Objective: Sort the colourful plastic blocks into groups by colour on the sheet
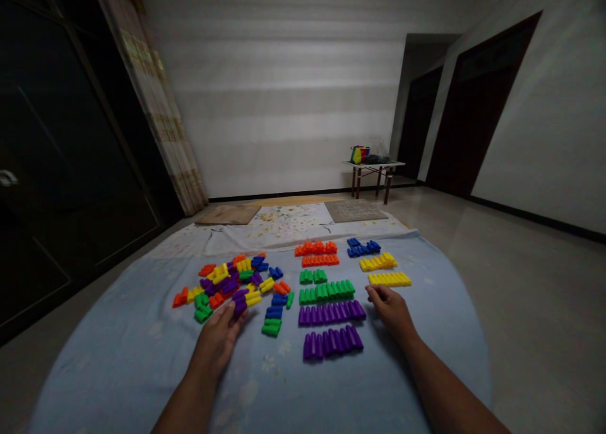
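My left hand (220,336) is closed on a joined purple-and-yellow plastic toy block (240,303), at the near edge of a mixed pile of toy blocks (222,286). My right hand (392,309) hovers beside the sorted rows, its fingers curled together and no block showing in them. The nearest things to it are a yellow row (389,279) and a purple row (331,314). Another purple row (332,344) lies closest to me. Beyond are green rows (326,292), orange rows (320,260), more yellow blocks (377,262) and blue blocks (363,249).
The round table wears a blue cloth (151,358), with a white floral cloth (288,222) at the far side. Two flat boards, one brown (228,215) and one grey (356,211), lie there. A small side table (374,164) with a colourful bag (360,154) stands by the wall.
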`<move>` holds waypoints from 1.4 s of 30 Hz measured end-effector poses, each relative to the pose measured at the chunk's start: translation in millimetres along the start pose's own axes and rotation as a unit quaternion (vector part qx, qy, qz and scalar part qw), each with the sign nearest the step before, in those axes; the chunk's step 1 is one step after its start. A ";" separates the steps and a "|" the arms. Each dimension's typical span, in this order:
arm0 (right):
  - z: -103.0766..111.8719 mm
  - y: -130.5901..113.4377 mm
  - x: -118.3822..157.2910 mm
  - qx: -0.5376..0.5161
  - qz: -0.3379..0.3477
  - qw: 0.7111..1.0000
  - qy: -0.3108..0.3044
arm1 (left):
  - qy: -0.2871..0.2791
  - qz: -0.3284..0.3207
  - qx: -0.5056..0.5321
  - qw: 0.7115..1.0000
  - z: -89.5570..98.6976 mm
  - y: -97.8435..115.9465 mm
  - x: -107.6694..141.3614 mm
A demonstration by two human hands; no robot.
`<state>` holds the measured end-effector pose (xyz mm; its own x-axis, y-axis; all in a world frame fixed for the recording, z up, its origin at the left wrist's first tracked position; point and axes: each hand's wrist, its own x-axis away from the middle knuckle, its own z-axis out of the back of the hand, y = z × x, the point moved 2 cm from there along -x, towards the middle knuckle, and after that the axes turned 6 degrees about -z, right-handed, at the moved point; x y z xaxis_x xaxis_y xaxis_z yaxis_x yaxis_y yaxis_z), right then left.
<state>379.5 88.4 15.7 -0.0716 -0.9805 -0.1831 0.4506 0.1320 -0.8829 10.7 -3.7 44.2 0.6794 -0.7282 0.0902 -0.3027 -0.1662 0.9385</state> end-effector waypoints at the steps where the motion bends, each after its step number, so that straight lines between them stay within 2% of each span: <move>1: 0.1 -6.2 2.0 0.005 0.015 1.000 0.001 | -0.005 0.012 0.022 1.000 -1.7 -2.6 1.1; 4: -1.7 -31.8 8.0 0.021 0.076 0.997 -0.018 | -0.029 0.040 0.072 0.996 -7.8 -9.2 3.9; 8: -16.0 -72.8 13.2 0.049 0.138 0.986 -0.083 | -0.069 0.078 0.172 0.980 -14.6 -15.5 7.4; 10: -32.0 -91.4 14.8 0.054 0.152 0.979 -0.125 | -0.080 0.096 0.198 0.972 -15.5 -17.6 9.5; 13: -67.2 -113.4 17.4 0.076 0.171 0.965 -0.182 | -0.099 0.124 0.208 0.965 -14.8 -20.0 12.2; 16: -107.8 -126.4 20.4 0.073 0.164 0.954 -0.239 | -0.105 0.143 0.210 0.961 -12.2 -22.6 13.8; 19: -142.2 -131.9 22.8 0.050 0.135 0.949 -0.281 | -0.102 0.133 0.200 0.965 -8.7 -26.1 14.2; 24: -171.4 -133.7 23.1 0.033 0.085 0.943 -0.319 | -0.116 0.111 0.166 0.973 -5.5 -29.5 14.5; 27: -175.7 -132.1 19.4 -0.014 0.044 0.938 -0.343 | -0.109 0.103 0.157 0.976 -4.3 -27.1 13.4; 30: -172.1 -127.7 10.8 -0.061 0.019 0.942 -0.328 | -0.067 0.083 0.157 0.982 -0.8 -23.9 9.3; 34: -156.2 -121.1 -1.1 -0.016 0.047 0.953 -0.299 | -0.038 0.047 0.145 0.988 4.4 -23.5 2.7; 36: -145.4 -119.4 -5.0 0.024 0.075 0.954 -0.290 | -0.038 -0.006 0.069 0.997 6.2 -22.5 1.5; 38: -134.5 -118.9 -7.6 0.050 0.092 0.955 -0.278 | -0.032 -0.098 -0.074 0.992 7.1 -18.8 2.8; 40: -124.9 -119.4 -8.4 0.067 0.103 0.957 -0.262 | -0.033 -0.194 -0.207 0.958 6.5 -14.6 6.2; 42: -117.8 -121.0 -6.0 0.089 0.124 0.956 -0.250 | -0.051 -0.261 -0.278 0.923 5.2 -13.7 9.2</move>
<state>220.6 95.5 72.7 0.4713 -0.8753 -0.1086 0.5464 0.3864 -0.7431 17.6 -11.6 30.5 0.5614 -0.7089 -0.4269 0.4569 -0.1646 0.8742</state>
